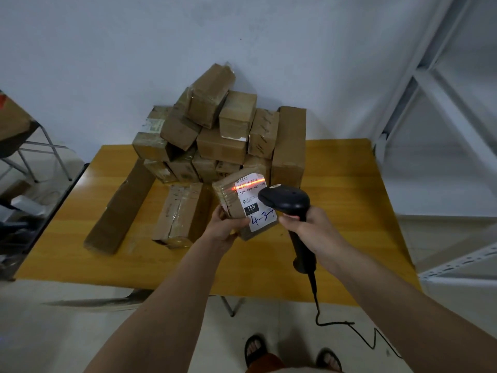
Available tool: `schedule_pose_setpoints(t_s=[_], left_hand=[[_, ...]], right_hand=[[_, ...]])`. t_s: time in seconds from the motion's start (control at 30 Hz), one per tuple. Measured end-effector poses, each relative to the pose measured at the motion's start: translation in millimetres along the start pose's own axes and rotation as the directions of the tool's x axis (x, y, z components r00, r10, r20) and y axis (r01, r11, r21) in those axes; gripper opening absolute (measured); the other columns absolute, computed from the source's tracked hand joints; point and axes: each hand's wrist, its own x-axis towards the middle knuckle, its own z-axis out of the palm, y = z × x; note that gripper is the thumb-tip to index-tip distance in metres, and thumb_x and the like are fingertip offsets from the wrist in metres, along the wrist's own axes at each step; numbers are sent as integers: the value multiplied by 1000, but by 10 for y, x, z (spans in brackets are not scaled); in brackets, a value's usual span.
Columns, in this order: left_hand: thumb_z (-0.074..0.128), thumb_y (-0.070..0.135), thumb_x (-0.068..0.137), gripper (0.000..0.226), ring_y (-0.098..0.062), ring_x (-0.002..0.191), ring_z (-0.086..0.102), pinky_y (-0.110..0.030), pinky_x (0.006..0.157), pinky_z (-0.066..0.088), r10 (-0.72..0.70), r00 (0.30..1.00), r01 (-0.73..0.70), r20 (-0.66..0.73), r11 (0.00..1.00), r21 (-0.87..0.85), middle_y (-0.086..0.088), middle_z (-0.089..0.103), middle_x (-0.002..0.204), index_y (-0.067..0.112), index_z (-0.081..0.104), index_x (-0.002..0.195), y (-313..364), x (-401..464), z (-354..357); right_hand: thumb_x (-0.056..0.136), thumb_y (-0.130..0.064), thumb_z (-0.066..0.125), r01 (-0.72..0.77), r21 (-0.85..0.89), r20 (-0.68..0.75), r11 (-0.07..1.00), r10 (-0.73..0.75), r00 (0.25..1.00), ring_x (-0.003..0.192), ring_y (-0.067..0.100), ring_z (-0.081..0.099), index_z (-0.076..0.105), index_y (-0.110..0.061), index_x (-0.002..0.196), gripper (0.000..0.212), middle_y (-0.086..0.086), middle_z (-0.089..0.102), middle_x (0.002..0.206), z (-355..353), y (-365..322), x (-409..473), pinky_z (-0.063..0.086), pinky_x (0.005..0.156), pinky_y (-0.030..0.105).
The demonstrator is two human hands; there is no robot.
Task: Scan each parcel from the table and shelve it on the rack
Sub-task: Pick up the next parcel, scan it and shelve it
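Above the yellow wooden table [349, 184], a small brown cardboard parcel [243, 203] is gripped by the left hand [224, 227]. The black corded handheld scanner [289, 208], clasped in the right hand [309, 227], throws its red line across the white label. A misread could follow if the parcel is tilted.

A: The parcel [243, 203] is looking like matt brown cardboard under glossy clear tape, its white paper label [255, 201] smooth.

B: The scanner [289, 201] at three o'clock of it is showing black plastic, faintly shiny. The table [349, 189] is gleaming as smooth yellow wood; the rack [430, 109] is looking like white painted metal.
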Motion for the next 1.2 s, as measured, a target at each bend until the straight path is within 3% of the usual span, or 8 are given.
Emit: schedule_pose_setpoints(t_s=[0.23, 0.33, 0.5, 0.7, 0.87, 0.97, 1.07, 1.2], left_hand=[[72, -17, 63, 101, -35, 121, 50, -49, 92, 47, -5, 999, 3, 38, 999, 49, -10, 53, 133, 20, 32, 147, 31, 35, -20], [75, -15, 58, 105, -35, 122, 51, -55, 100, 44, -35, 994, 23, 102, 994, 110, -10, 55, 133, 20, 33, 147, 30, 75, 9], [77, -15, 56, 102, -31, 116, 56, -46, 87, 51, -146, 962, 82, 231, 961, 265, -8, 55, 134, 21, 37, 143, -89, 145, 280], [78, -13, 48, 104, -24, 102, 62, -42, 77, 53, -341, 866, 161, 365, 882, 442, 1, 71, 105, 25, 41, 137, -436, 60, 831], [75, -20, 53, 109, -24, 99, 59, -43, 77, 51, -435, 791, 150, 430, 820, 553, -1, 65, 108, 24, 34, 144, -882, -255, 1442], [71, -24, 63, 101, -29, 112, 56, -47, 87, 50, -455, 752, 98, 477, 792, 602, -3, 62, 116, 23, 34, 145, -1220, -560, 1846], [71, -23, 63, 102, -32, 121, 53, -53, 101, 44, -461, 736, 64, 496, 776, 627, -6, 61, 124, 21, 33, 147, -1580, -918, 2271], [72, -22, 57, 105, -33, 120, 54, -54, 104, 41, -484, 709, 79, 513, 777, 624, -8, 64, 119, 20, 34, 145, -2033, -1409, 2809]], right_hand=[[91, -22, 62, 12, 13, -31, 1000, -11, 999, 95, 15, 56, 63, -23, 96, 5, 0, 63, 97, 16, 23, 22, 38, 76, 32], [90, -21, 64, 36, 42, -90, 998, -32, 995, 92, 15, 58, 64, -23, 93, 3, -2, 65, 91, -24, 52, 4, 40, 70, 27], [89, -19, 65, 41, 118, -245, 992, -11, 969, 82, 4, 60, 65, -26, 88, 7, -11, 67, 81, -197, 217, -133, 38, 62, 19], [87, -14, 67, 57, 246, -496, 968, 75, 865, 77, 8, 59, 63, -26, 82, 14, -15, 63, 67, -592, 547, -513, 40, 61, 22], [86, -11, 68, 93, 282, -644, 955, 116, 757, 77, 10, 61, 63, -27, 83, 17, -12, 65, 71, -1066, 888, -1031, 43, 61, 21], [86, -10, 67, 102, 304, -708, 947, 153, 689, 67, 7, 62, 64, -23, 81, 14, -12, 65, 64, -1405, 1097, -1408, 44, 54, 18], [86, -10, 66, 114, 304, -741, 946, 159, 652, 67, 11, 62, 64, -20, 84, 10, -5, 66, 69, -1759, 1296, -1848, 47, 59, 24], [87, -11, 66, 145, 316, -766, 937, 162, 622, 71, 13, 62, 65, -17, 89, 7, -5, 66, 71, -2251, 1545, -2426, 47, 62, 26]])
